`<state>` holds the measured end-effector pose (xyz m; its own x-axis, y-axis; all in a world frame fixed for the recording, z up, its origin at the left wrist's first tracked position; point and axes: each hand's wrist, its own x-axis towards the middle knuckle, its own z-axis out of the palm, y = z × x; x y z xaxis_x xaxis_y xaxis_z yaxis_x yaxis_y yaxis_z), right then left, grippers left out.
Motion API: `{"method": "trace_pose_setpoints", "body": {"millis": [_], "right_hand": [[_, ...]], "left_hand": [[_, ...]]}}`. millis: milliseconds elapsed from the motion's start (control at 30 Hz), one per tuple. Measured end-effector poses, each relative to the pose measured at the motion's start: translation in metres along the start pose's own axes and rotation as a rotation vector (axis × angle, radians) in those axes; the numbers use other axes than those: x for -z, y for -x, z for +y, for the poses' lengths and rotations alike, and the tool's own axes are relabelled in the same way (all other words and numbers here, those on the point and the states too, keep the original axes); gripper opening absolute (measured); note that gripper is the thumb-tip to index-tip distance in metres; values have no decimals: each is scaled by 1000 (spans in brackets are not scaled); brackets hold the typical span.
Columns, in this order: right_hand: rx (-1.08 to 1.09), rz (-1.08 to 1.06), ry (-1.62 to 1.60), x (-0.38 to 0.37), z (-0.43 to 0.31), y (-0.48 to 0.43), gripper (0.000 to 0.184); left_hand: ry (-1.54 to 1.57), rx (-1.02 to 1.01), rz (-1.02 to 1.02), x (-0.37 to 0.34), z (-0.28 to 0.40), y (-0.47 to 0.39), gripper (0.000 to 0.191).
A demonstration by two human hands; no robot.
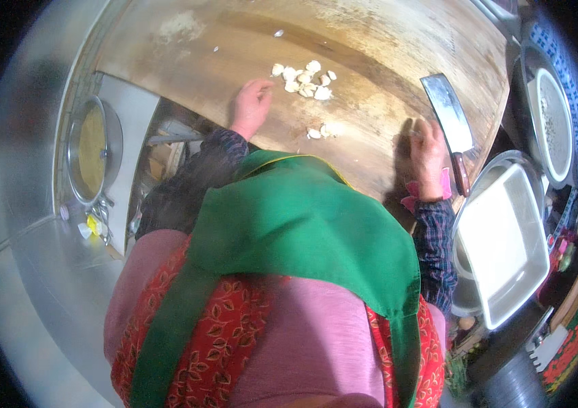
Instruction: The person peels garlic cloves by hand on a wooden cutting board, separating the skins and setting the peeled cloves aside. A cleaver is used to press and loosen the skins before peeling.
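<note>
A loose pile of pale garlic cloves (305, 80) lies on a worn wooden board (192, 66). My left hand (252, 106) is just left of that pile, fingers loosely bent, with nothing visible in it. A smaller group of cloves (322, 132) lies closer to my body, between the hands. Over the board's right side, my right hand (427, 153) has its fingers curled down; whether they pinch something small is hidden. Right beside it is a cleaver (448, 112), its broad blade pointing away from me and its brown handle (461, 174) towards me.
Bits of skin (279, 33) dot the board's far part. To the right stand a white rectangular tray (498, 234) over a metal basin and an oval white container (553, 125). On the left, a steel bowl (87, 150) holds something yellowish. Pink material (445, 183) shows at my right wrist.
</note>
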<state>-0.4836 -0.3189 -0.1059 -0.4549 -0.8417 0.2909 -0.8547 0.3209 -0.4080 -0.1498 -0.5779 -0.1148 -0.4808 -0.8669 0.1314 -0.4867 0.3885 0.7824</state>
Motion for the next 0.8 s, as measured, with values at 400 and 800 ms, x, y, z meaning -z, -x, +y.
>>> {"method": "trace_pose_setpoints", "body": {"millis": [400,800], "right_hand": [[-22,-298,-317,-43,-130,6,31],[-227,-182,-71,-78,-206,10,57]], "left_hand": [[240,-93,-263,32,10,5,16],[157,-107,-501,59,-53,-26,14]]}}
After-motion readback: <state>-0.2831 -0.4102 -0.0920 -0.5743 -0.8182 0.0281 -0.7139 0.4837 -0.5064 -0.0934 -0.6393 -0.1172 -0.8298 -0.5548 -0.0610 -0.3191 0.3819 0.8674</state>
